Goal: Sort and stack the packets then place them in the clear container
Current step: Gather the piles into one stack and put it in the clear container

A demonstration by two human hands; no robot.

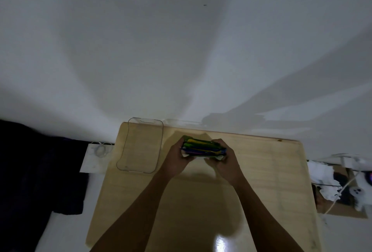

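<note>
Holding the packets [203,148] between both hands, you have them gathered into 1 stack above the far middle of the table [261,171]. Your left hand [177,156] clasps the stack's left end, fingers curled around it; your right hand [223,163] clasps the right end the same way. Green, yellow and blue edges show on top. Just left of your left hand, the clear container [141,147] sits on the table, with nothing visible inside.
</note>
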